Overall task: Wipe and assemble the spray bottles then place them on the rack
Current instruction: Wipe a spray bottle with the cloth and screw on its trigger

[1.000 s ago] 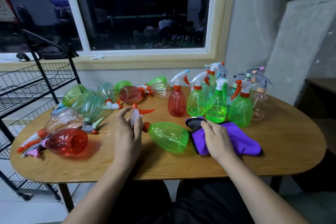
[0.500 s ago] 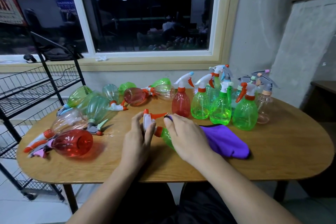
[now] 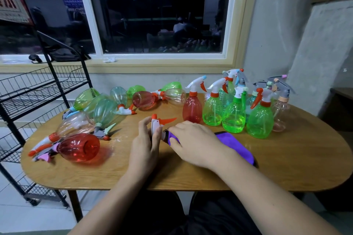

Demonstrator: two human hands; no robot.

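A green spray bottle lies on its side at the table's middle; only its white and orange trigger head point(image 3: 159, 122) shows. My left hand point(image 3: 146, 144) grips that head. A purple cloth point(image 3: 236, 144) covers the bottle's body, and my right hand point(image 3: 194, 142) presses the cloth around it. Several assembled bottles point(image 3: 234, 118) stand upright at the back right. More bottles lie on their sides at the left, among them a red one point(image 3: 79, 148). The black wire rack point(image 3: 28, 93) stands left of the table.
The oval wooden table point(image 3: 286, 168) has bare surface at its front and right. A window and sill run behind it; a grey wall is at the right. The rack's wire shelves hold nothing that I can see.
My right hand has drawn the purple cloth leftward over the green bottle, which is now covered. My left hand has closed on the trigger head.
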